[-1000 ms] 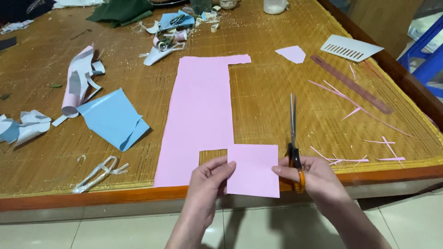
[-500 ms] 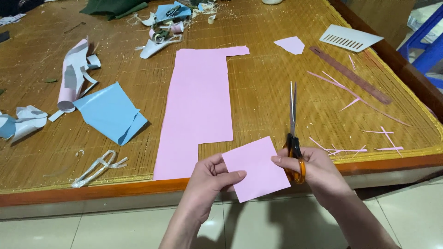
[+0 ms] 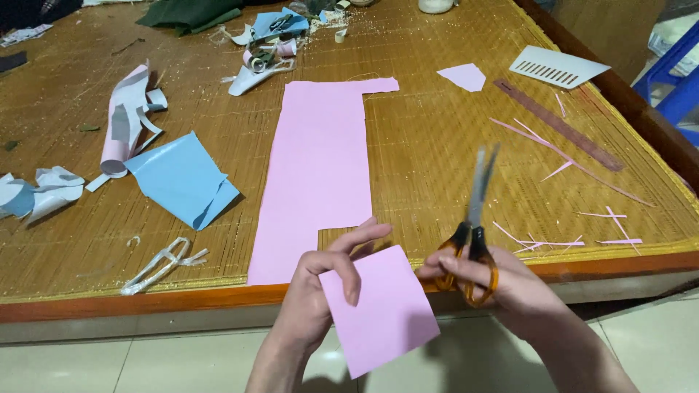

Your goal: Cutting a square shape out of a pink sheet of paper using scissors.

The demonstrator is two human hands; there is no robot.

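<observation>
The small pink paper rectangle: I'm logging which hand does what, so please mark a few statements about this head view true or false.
1. The left hand holds the small pink paper rectangle. True.
2. The right hand holds the orange-handled scissors. True.
3. The scissors point down at the floor. False: their blades point up, away from the person.
4. The large pink paper sheet is held in the air. False: it lies flat on the woven bamboo mat.

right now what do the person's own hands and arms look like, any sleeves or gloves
Both are bare: the left hand and right hand wear no gloves, and no rings or watch show. The forearms are uncovered down to the frame's lower edge, with no sleeve in view. Fingernails are short and unpainted.
</observation>
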